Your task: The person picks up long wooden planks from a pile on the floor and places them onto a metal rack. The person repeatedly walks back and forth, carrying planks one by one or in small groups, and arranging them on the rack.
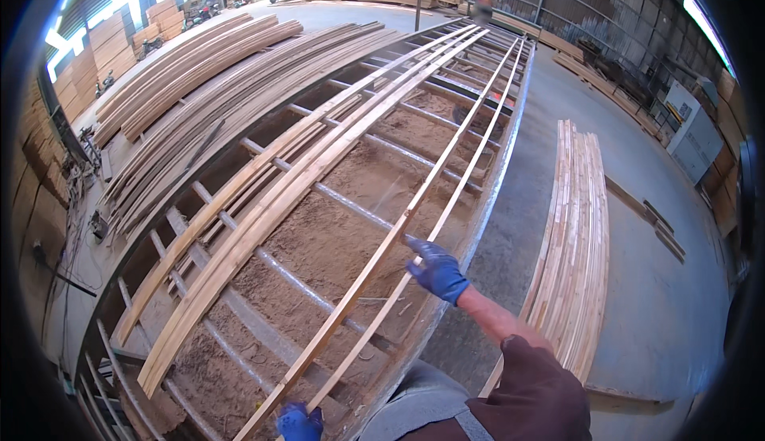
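Two long, thin wooden strips lie lengthwise over the metal crossbars of a long roller frame. My right hand (440,271), in a blue glove, reaches across the right strip (470,180). Its fingers bend round that strip, and one fingertip touches the left strip (362,279). Low in the picture, my left hand (300,423), also gloved in blue, is closed at the near end of the right strip; its fingers are partly hidden by the lower edge. Wider boards (267,211) rest on the same bars farther left.
Sawdust (319,242) covers the bed beneath the crossbars (296,282). A stack of narrow strips (570,242) lies on the floor to my right. Long timber piles (231,122) stand left of the frame. A person (484,3) is at its far end. A grey-white cabinet (692,142) stands far right.
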{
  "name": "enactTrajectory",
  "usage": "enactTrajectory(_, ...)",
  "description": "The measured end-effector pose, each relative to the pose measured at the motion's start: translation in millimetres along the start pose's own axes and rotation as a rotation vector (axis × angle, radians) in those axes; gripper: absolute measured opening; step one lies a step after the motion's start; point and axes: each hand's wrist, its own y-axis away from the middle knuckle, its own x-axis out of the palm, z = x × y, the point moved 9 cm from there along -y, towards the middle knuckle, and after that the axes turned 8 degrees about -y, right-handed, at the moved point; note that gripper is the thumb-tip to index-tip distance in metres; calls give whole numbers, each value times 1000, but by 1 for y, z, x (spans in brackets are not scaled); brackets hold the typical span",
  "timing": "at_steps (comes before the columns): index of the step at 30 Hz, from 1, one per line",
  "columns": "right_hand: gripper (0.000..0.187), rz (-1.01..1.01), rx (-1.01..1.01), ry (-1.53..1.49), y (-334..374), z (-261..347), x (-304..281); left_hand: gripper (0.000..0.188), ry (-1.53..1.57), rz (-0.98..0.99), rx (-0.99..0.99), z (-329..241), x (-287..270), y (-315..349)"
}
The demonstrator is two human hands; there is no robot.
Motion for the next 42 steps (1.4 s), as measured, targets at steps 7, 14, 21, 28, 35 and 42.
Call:
enactTrajectory(7,92,824,-621,393,-15,79,82,32,-330,113,-150,-20,6,-25)
enactTrajectory(14,107,1009,-719,390,-30,51,134,45,-430,-374,-34,-71,-76,-47)
enactTrajectory(21,56,930,-762,376,-31,48,141,74,30,-335,-312,48,-3,-94)
enactTrajectory(28,46,829,-766,368,-11,24,138,51,2,358,-302,90,79,-113)
enactTrajectory(35,39,768,-867,301,-8,42,102,31,-96,170,-258,10,5,-82)
enactTrajectory(42,28,623,-749,196,-9,40,74,60,-28,-10,-35,-15,16,-39)
